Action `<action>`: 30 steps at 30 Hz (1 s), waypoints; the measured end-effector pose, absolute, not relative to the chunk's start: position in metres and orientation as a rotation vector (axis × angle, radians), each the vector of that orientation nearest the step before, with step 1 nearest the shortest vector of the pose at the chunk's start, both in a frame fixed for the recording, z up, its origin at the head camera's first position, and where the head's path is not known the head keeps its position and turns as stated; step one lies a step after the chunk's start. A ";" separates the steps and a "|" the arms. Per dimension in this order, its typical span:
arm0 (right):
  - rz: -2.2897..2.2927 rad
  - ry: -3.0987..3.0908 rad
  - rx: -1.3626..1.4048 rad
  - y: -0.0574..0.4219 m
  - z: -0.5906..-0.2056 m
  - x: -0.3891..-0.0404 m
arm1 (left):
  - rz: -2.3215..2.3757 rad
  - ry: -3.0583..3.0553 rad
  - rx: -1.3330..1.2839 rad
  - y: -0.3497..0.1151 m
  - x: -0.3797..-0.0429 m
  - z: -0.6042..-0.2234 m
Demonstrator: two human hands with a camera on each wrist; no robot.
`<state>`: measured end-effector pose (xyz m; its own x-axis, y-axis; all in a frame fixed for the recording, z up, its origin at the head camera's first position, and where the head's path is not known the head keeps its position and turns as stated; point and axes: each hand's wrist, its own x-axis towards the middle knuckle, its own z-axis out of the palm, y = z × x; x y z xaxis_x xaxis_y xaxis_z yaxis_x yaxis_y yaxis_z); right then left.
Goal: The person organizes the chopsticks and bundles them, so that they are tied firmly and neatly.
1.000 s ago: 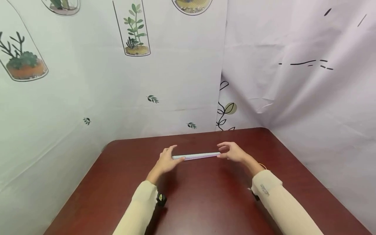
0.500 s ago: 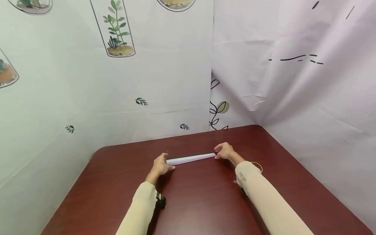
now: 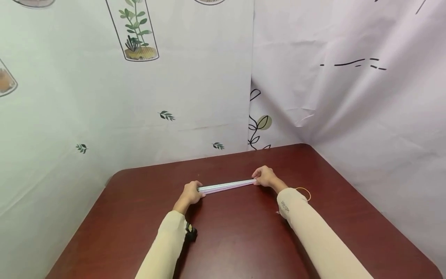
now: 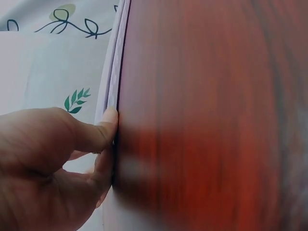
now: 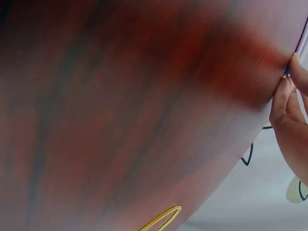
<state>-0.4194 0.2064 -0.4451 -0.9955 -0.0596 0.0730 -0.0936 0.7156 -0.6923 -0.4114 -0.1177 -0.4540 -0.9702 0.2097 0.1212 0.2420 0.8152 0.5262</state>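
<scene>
A long, slim folded piece in pale blue and lilac layers (image 3: 226,186), perhaps paper or cloth, lies across the far part of the table. My left hand (image 3: 191,192) holds its left end. In the left wrist view, the thumb (image 4: 108,122) presses against the lilac edge, and part of the other fingers is hidden. At the opposite end, my right hand (image 3: 265,176) pinches the piece between thumb and fingers. The right wrist view catches only a sliver of the lilac edge (image 5: 304,42) beside the fingertips (image 5: 284,84).
The dark red-brown table (image 3: 237,240) has rounded far corners. Behind it and on the right hangs a white cloth (image 3: 202,85) printed with plants. A thin yellow loop (image 3: 304,192) shows by the right sleeve, and a black device (image 3: 191,233) sits at the left wrist.
Both hands have moved left with the view's turn. The left thumb and fingers have closed onto the left end, and the right fingers have drawn together on the right end.
</scene>
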 end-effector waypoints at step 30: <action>0.890 -3.003 0.474 0.214 -0.446 -0.401 | -0.643 -3.051 -0.593 -0.116 -0.396 -0.444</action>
